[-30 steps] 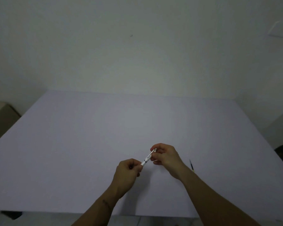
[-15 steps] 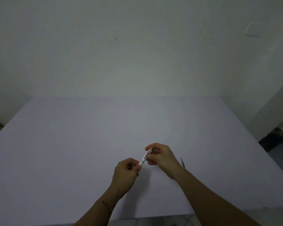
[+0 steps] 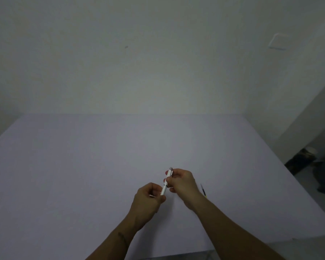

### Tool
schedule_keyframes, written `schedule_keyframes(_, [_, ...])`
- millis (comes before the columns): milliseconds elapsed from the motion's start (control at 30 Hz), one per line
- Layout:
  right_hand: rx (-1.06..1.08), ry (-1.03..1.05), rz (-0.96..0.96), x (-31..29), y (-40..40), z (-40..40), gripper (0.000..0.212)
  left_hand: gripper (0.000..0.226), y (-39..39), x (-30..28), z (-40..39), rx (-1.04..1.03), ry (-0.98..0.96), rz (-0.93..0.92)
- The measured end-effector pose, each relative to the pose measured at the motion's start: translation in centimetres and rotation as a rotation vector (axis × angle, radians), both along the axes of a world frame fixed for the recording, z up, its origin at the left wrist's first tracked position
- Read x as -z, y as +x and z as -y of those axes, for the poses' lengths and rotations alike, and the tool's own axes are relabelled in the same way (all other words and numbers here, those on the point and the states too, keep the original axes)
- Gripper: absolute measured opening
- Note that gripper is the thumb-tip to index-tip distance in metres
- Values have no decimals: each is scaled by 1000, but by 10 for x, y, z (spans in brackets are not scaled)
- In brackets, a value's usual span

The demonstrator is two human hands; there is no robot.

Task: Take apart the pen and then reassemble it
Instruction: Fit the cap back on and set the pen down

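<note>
A white pen (image 3: 167, 182) is held above the table (image 3: 64, 166), over its near half and a little right of centre, well clear of the surface. It is tilted, with the capped or clicker end pointing up and away and the lower end pointing back toward the person.

The upper part of the pen is gripped by the right hand (image 3: 182, 182), whose fingers are closed around the barrel with the thumb pressed against it. The lower end is pinched by the left hand (image 3: 148, 199), whose fingers are curled shut around the tip section; exactly what is held inside that curl cannot be told, since the fingers hide it.

The two-handed hold, one hand at each end, is judged to be suited to twisting or pulling the front section against the barrel: one half is steadied while the other is turned. The pen is kept in the air rather than on the table, probably so both ends can be rotated freely.

A thin dark refill (image 3: 203, 190) with a yellowish end is seen lying on the table just beside the right wrist, toward the right edge. From this it is judged that the pen is already partly taken apart, with the inner part set aside within easy reach. Whether the barrel is being opened further or closed again cannot be told.
</note>
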State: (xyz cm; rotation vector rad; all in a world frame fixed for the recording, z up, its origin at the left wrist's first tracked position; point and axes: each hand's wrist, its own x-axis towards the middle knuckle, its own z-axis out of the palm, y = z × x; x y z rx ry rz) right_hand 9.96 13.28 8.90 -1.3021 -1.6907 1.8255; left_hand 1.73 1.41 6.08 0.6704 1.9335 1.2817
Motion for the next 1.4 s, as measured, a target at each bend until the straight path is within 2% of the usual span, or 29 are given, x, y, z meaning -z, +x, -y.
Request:
schedule_keyframes(233, [9, -70, 33, 5, 1, -3, 13, 11, 1, 5, -6, -34, 10, -5])
schedule_keyframes(567, [43, -52, 74, 0, 4, -8, 23, 16, 10, 3, -18, -83, 37, -34])
schedule_keyframes(767, [-28, -38, 122, 2, 4, -16, 25, 18, 15, 8, -16, -130, 28, -39])
schedule_keyframes(1000, [-50, 181, 305, 14, 4, -26, 30, 13, 12, 8, -20, -23, -32, -77])
schedule_keyframes(1133, [-201, 374, 503, 27, 16, -32, 31, 12, 14, 20, -14, -5, -87, -167])
schedule_keyframes(1200, [-240, 399, 567, 35, 22, -32, 30, 13, 16, 25, -11, 13, -116, -196])
schedule_keyframes(1400, [-256, 373, 606, 55, 11, -35, 20, 15, 8, 32, -8, 50, -175, -233])
